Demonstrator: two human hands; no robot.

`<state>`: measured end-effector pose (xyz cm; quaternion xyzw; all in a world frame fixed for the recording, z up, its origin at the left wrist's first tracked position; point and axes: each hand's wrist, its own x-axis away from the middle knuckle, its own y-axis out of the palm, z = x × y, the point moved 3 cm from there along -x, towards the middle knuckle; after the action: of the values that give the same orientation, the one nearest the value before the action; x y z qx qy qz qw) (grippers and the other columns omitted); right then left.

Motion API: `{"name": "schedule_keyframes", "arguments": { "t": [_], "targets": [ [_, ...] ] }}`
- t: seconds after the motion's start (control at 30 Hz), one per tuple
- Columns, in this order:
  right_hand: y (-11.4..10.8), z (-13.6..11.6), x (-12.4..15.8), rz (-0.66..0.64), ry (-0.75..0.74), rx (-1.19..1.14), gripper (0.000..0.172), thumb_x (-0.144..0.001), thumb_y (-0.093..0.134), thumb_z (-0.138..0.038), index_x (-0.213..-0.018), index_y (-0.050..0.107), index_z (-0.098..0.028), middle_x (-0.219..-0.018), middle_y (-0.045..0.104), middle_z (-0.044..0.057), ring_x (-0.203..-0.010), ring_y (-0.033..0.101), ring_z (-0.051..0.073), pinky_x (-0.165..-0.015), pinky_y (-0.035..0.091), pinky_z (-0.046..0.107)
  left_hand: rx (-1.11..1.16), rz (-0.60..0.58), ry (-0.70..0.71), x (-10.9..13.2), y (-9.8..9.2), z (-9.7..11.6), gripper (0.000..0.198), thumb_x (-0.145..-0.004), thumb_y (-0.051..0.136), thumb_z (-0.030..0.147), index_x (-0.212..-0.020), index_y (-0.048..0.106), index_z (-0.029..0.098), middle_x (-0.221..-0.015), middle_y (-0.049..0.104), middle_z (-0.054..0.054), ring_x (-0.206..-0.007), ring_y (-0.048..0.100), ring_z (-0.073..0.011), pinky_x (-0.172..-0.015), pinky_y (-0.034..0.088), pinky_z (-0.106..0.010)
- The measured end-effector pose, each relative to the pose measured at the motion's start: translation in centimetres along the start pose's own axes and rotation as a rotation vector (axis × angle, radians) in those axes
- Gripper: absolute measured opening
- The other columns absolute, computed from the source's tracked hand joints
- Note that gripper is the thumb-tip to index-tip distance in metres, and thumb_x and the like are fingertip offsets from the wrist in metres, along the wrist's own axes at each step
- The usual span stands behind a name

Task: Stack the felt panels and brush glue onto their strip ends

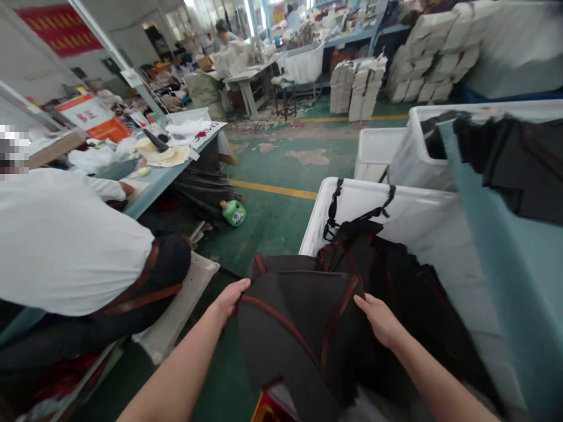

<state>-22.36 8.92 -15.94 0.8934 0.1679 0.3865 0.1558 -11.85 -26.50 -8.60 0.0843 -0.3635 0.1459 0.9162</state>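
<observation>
Between my two hands hangs a dark grey fabric piece (285, 310) with reddish-brown trim along its seams. My left hand (233, 296) pinches its left edge, the thumb lying on top. At its upper right edge, my right hand (377, 315) is closed on the same fabric. Just beyond and to the right, more dark fabric pieces (409, 293) with similar trim lie heaped in a white plastic bin (422, 205). Black straps (334, 205) with a buckle hang over the bin's far rim. Under the held piece, a red and yellow item (272, 404) shows in part.
On the left a person in a white shirt (74, 240) sits at a cluttered blue table (162, 181). A green jug (233, 213) stands on the floor. To the right, a blue-green table (497, 234) carries dark fabric (532, 158). White bundles (358, 88) are stacked farther back.
</observation>
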Motion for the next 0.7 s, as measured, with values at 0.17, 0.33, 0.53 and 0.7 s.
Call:
{"name": "schedule_keyframes", "arguments": {
  "t": [0.17, 0.33, 0.53, 0.7],
  "targets": [
    [-0.6, 2.4, -0.6, 0.091, 0.019, -0.043, 0.024, -0.072, 0.067, -0.030, -0.093, 0.058, -0.021, -0.086, 0.070, 0.007, -0.088, 0.065, 0.027, -0.072, 0.055, 0.036, 0.200, 0.020, -0.107, 1.7, 0.1, -1.4, 0.056, -0.078, 0.042, 0.063, -0.098, 0.059, 0.014, -0.087, 0.069, -0.010, -0.084, 0.065, -0.0228, -0.079, 0.049, -0.037],
    [-0.2, 2.5, -1.1, 0.044, 0.154, -0.169, 0.038, -0.071, 0.071, -0.030, -0.104, 0.056, -0.020, -0.089, 0.071, 0.008, -0.088, 0.065, 0.027, -0.077, 0.054, 0.038, 0.359, -0.090, -0.141, 5.6, 1.0, -0.3, 0.068, -0.075, 0.037, 0.070, -0.109, 0.059, 0.016, -0.095, 0.069, -0.011, -0.096, 0.062, -0.0264, -0.085, 0.047, -0.039],
    [0.6, 4.0, -1.9, 0.034, 0.257, -0.270, 0.040, -0.070, 0.073, -0.026, -0.104, 0.056, -0.016, -0.083, 0.071, 0.009, -0.083, 0.067, 0.027, -0.081, 0.052, 0.039, 0.308, -0.079, -0.097, 7.5, 3.4, -0.2, 0.056, -0.071, 0.064, 0.049, -0.114, 0.058, 0.012, -0.101, 0.067, -0.015, -0.100, 0.060, -0.0289, -0.090, 0.045, -0.041],
    [-1.0, 3.2, -2.9, -0.005, 0.283, -0.272, 0.038, -0.073, 0.070, -0.026, -0.107, 0.056, -0.017, -0.086, 0.071, 0.011, -0.083, 0.066, 0.028, -0.080, 0.052, 0.042, 0.156, -0.063, 0.004, 4.3, 3.6, 1.8, 0.046, -0.070, 0.070, 0.031, -0.111, 0.060, 0.012, -0.100, 0.068, -0.013, -0.097, 0.061, -0.0280, -0.089, 0.045, -0.039]
  ]
}}
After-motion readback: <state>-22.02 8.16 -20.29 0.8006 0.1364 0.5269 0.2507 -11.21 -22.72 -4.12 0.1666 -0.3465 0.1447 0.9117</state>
